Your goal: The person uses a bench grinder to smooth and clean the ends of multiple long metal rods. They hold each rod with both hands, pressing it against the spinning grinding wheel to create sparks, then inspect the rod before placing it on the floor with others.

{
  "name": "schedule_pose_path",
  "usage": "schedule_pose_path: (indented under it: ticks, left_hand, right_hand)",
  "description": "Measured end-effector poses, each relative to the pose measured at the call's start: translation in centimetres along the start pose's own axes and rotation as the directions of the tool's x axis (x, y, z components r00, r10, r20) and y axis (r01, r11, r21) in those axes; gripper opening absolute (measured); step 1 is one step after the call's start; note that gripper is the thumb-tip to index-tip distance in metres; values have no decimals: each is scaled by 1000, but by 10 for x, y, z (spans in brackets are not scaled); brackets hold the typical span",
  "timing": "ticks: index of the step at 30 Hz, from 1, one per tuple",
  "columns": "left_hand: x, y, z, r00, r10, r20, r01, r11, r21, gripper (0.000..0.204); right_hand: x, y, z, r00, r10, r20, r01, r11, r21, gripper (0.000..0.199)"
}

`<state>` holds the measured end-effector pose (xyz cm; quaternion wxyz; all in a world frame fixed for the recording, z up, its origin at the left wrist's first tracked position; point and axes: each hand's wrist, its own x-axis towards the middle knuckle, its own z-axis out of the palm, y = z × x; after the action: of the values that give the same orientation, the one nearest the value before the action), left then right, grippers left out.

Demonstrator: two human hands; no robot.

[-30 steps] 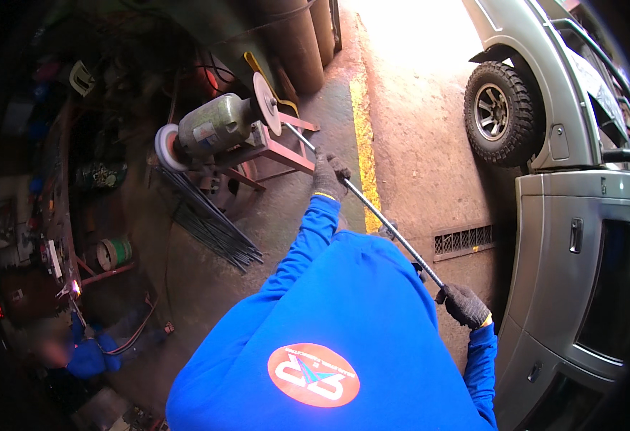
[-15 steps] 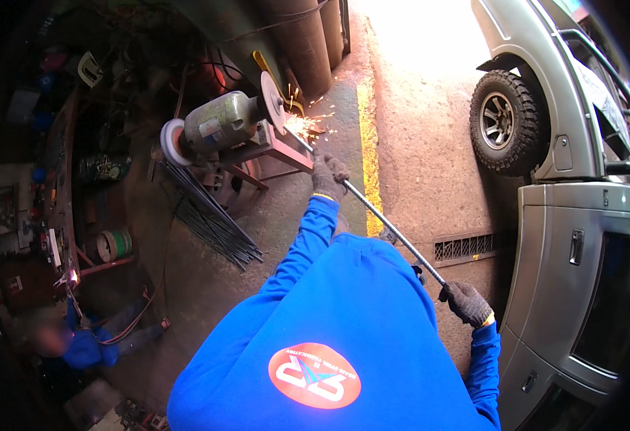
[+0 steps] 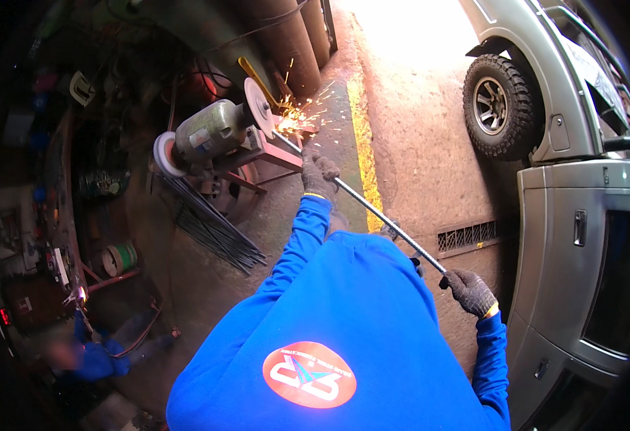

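Note:
My left hand (image 3: 318,172), in a dark knit glove, is closed around a long steel rod (image 3: 372,208) near its far end. At the rod's near end my right hand (image 3: 468,292), gloved alike, grips it too. The rod slants from lower right to upper left. Its tip meets the edge of a pale disc (image 3: 259,108) on a bench grinder (image 3: 210,131), and orange sparks (image 3: 299,117) fly off there. A second wheel (image 3: 167,154) sits on the grinder's left end. My fingers are partly hidden by the gloves.
The grinder rests on a red metal stand (image 3: 272,151). Several dark rods (image 3: 218,237) lie on the floor below it. A silver vehicle (image 3: 545,237) with a chunky tyre (image 3: 498,108) stands right, beside a floor grate (image 3: 467,238). Another person in blue (image 3: 95,357) crouches lower left near a small bright glow.
The whole view has shifted slightly. Both hands keep hold of the rod, its tip still at the disc, and the spray of sparks looks wider.

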<state>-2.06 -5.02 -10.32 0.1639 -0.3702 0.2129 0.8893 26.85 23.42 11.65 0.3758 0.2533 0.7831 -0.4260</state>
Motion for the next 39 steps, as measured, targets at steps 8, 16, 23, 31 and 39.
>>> schedule_pose_path:
  ticks: [8,16,23,31,39]
  left_hand:
    - [5,1,-2,998,-20,57,23,999,-48,41]
    - [2,0,6,998,3,70,0,999,-47,42]
    - [9,4,2,988,-64,142,83,988,-128,47]
    - [21,7,-1,980,-77,184,95,991,-96,53]
    - [15,7,4,961,-60,269,87,992,-90,50]
  right_hand:
    - [-3,1,2,979,-150,-138,132,983,-130,38]
    - [-6,0,4,946,-234,-222,171,947,-272,30]
    - [-10,-3,6,901,-292,-320,104,863,-495,30]
    - [-13,-7,9,855,-359,-375,85,810,-581,28]
    - [-10,-1,10,798,-455,-397,96,745,-660,27]
